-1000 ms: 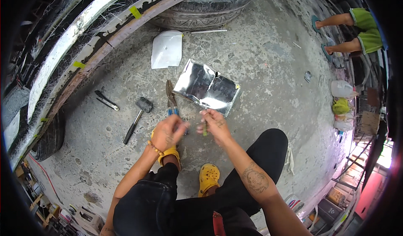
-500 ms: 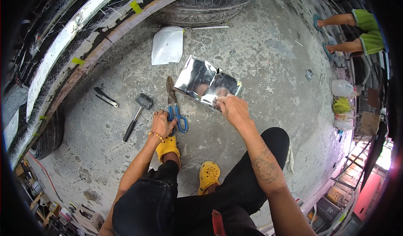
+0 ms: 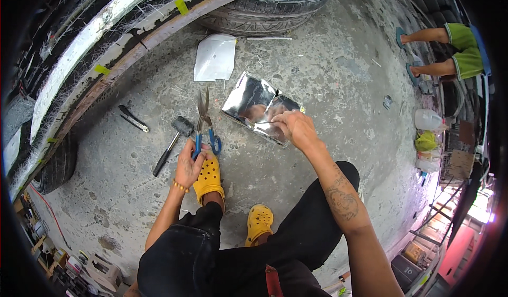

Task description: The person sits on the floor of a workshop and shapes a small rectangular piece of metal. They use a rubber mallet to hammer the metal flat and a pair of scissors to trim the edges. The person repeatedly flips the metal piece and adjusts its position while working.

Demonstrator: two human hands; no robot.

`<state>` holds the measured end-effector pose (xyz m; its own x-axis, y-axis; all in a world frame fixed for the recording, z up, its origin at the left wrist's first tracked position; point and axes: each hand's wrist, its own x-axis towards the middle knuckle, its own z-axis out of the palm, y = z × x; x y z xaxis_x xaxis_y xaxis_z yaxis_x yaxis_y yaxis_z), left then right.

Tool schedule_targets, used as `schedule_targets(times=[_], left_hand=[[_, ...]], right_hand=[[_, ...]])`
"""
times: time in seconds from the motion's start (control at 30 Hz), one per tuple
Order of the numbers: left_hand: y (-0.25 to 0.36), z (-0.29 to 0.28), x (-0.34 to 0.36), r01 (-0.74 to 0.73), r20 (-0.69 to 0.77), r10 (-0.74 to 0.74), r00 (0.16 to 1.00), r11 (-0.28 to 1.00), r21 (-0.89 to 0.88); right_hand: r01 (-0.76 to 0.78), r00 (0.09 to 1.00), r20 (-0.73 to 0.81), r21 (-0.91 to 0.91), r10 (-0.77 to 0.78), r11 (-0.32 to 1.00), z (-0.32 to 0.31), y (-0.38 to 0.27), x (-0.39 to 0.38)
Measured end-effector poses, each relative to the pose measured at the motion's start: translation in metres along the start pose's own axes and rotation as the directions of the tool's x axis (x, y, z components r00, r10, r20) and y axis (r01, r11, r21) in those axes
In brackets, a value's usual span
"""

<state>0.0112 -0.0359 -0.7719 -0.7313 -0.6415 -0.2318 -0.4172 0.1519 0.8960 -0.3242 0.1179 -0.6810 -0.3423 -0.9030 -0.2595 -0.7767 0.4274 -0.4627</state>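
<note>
My left hand [image 3: 189,162] is closed round one blue handle of a pair of metal shears [image 3: 202,118]. The blades stand slightly apart and point away from me. My right hand [image 3: 297,128] pinches the near right part of a shiny, mirror-like metal sheet [image 3: 247,96] on the floor. A thin dark line runs across the sheet from the fingertips; whether it is a cut, a crease or a thin tool I cannot tell. The sheet's surface reflects the hand.
Left of the shears lie a black-headed hammer [image 3: 170,148] and a utility knife [image 3: 133,119]. White paper [image 3: 214,59] lies beyond, before stacked tyres [image 3: 259,14]. A long curved panel [image 3: 119,59] borders the left. My yellow clogs [image 3: 209,176] are close by. At far right another person's legs [image 3: 431,37] show.
My left hand has lifted the shears by a handle and shifted them left, and their blades have parted. My right hand has moved slightly right along the sheet.
</note>
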Motion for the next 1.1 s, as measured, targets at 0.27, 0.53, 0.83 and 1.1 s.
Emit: schedule_targets(times=[0.27, 0.53, 0.83, 1.1], left_hand=[[0.082, -0.056, 0.007, 0.255, 0.275, -0.211, 0.938, 0.957, -0.137], [0.049, -0.033, 0.014, 0.205, 0.096, -0.199, 0.975, 0.977, -0.051], [0.001, 0.038, 0.013, 0.190, 0.023, -0.191, 0.981, 0.982, 0.016], [0.040, -0.075, 0.004, 0.196, 0.159, -0.170, 0.972, 0.966, -0.168]], right_hand=[[0.048, 0.958, -0.287, 0.167, 0.002, 0.985, -0.018, 0.052, 0.022], [-0.237, 0.968, 0.160, 0.352, 0.191, 0.906, -0.017, 0.066, -0.007], [-0.358, 0.859, 0.475, 0.287, 0.193, 0.888, -0.015, 0.032, -0.053], [0.234, 0.954, 0.162, 0.115, -0.251, 0.965, -0.007, -0.031, 0.053]])
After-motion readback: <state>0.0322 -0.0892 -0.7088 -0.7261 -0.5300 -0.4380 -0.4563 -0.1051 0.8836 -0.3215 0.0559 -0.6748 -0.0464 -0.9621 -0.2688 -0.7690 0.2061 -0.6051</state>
